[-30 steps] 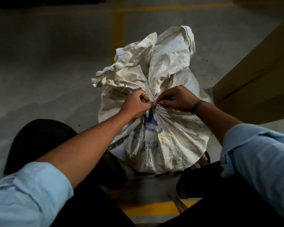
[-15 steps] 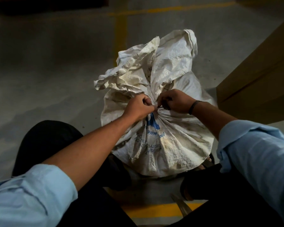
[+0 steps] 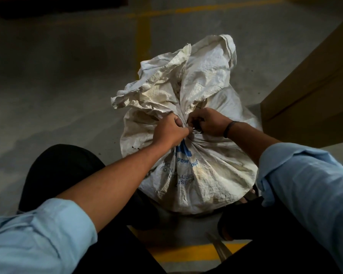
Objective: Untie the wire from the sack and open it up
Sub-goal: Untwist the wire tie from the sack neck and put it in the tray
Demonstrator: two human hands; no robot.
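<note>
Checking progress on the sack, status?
Left hand grips sack neck. Right hand pinches wire at the tie. Neck tied, mouth not yet open. Nothing blocking.

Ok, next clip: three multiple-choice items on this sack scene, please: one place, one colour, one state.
1. From the sack, the cardboard box stands: A, left; B, right; C, on top.
2. The sack's lettering is: A, blue; B, red; C, green.
3. The sack's neck is: A, spread open; B, cut off; C, bunched shut at the wire.
Key: B, the box fills the right edge; A, blue print on its front; C, the left hand and right hand grip a closed neck.
</note>
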